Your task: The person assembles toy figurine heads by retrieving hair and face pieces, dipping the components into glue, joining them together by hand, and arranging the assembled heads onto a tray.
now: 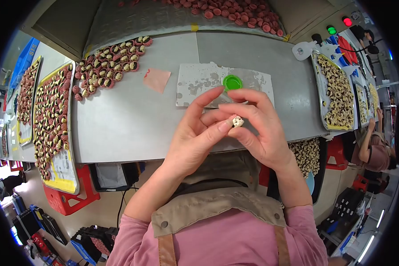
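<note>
Above the table's near edge, my left hand (191,133) and my right hand (263,131) meet at the fingertips. Between them is a small cream-coloured piece with dark specks (238,121), perhaps a sweet. My left thumb and fingers pinch at its left side, while my right thumb and fingers close around its right side. Just beyond the fingers, a small green round dish (232,83) stands on a wet-spotted white sheet (192,73). A pink square of paper (157,80) lies to the left of the sheet.
Pink cups with cream and dark pieces (108,66) cluster at back left, beside a filled tray (53,119). Stacked pink cups (228,11) lie under the housing ahead. At right are a tray of speckled pieces (334,93), white bottles (303,50) and a lower bin (305,155).
</note>
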`<act>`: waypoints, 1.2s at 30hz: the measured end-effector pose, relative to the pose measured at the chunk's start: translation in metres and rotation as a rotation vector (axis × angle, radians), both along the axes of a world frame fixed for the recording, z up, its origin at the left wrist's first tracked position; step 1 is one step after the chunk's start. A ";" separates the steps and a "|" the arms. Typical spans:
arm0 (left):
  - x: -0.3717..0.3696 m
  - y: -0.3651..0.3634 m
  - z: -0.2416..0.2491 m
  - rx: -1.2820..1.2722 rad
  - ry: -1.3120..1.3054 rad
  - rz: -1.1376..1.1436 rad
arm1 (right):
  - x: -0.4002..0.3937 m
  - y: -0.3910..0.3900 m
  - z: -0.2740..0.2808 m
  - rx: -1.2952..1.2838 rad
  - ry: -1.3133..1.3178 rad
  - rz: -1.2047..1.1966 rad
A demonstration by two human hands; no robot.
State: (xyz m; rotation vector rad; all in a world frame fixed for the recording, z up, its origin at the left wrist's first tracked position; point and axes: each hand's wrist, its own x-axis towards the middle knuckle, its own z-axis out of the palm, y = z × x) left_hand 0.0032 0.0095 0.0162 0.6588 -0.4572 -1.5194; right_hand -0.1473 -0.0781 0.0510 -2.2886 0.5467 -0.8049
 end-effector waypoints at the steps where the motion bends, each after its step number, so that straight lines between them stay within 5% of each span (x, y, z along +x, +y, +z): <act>1: -0.002 0.000 -0.003 -0.043 -0.014 0.020 | -0.004 -0.001 -0.002 -0.007 0.035 0.012; 9: -0.021 -0.001 -0.011 -0.171 -0.596 0.017 | -0.011 0.007 -0.029 0.195 -0.122 -0.056; 15: -0.022 -0.002 -0.003 -0.101 -0.616 0.013 | -0.013 0.006 -0.031 0.193 -0.155 -0.054; 26: -0.012 -0.016 0.022 0.070 -0.364 -0.367 | -0.044 -0.002 -0.003 -0.067 0.046 0.025; 31: -0.014 -0.007 0.009 0.106 -0.152 -0.292 | -0.044 0.005 -0.017 0.326 -0.134 0.007; 36: -0.022 -0.006 0.011 0.112 -0.227 -0.238 | -0.040 0.015 -0.026 0.704 -0.249 -0.025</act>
